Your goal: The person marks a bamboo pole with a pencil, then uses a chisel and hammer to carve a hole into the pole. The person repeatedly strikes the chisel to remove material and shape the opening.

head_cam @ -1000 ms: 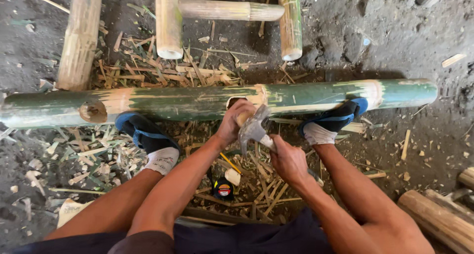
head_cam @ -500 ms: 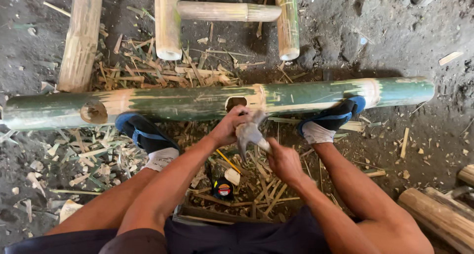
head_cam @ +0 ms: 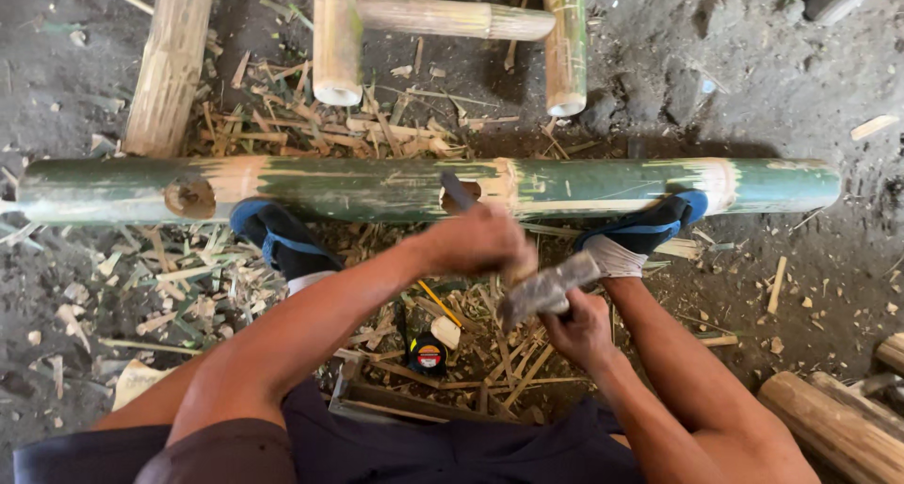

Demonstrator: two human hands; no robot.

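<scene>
The green bamboo pole (head_cam: 377,187) lay crosswise on the dirt floor (head_cam: 753,79), both feet braced against it. The left hand (head_cam: 476,244) clamped a chisel (head_cam: 459,192) in the pole's hole; the right hand (head_cam: 576,329) gripped a mallet (head_cam: 546,286). Tape measure (head_cam: 427,352) at 6 o'clock, dry poles (head_cam: 339,37) at 12, shavings (head_cam: 169,277) around.

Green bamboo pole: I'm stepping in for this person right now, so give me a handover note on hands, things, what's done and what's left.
Left hand: grips a chisel, its blade in the middle hole.
Right hand: holds a hammer, blurred, just behind the chisel.
Pole: lies crosswise on the dirt, both feet braced against it.
Done: a round hole near the left end is cut; chips litter the ground.
Left: the middle hole looks rough and unfinished.
Tape measure lies between the legs.
</scene>
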